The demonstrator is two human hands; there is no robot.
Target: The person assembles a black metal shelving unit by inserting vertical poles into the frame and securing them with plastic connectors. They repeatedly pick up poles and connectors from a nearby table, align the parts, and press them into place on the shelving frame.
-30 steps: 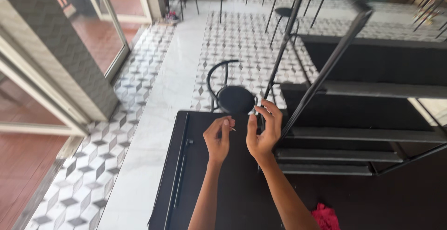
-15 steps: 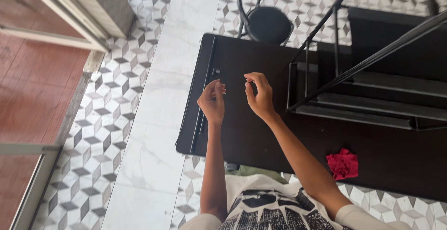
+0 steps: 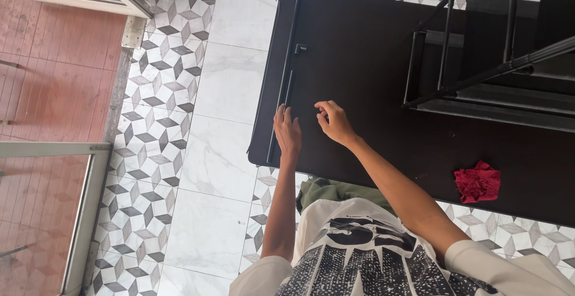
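My left hand (image 3: 288, 133) lies flat on the table (image 3: 359, 62), beside the rail (image 3: 281, 86) along its left edge. My right hand (image 3: 335, 122) sits just right of it. The metal frame (image 3: 479, 62) stands far right; the cloth (image 3: 477, 182) lies near me, right.

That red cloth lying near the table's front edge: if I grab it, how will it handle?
The red cloth lies crumpled in soft folds, so it is probably floppy and light and would sag from a pinch. Pushed, it would likely bunch up on the dark table rather than slide cleanly. It looks neither fragile nor apt to roll.
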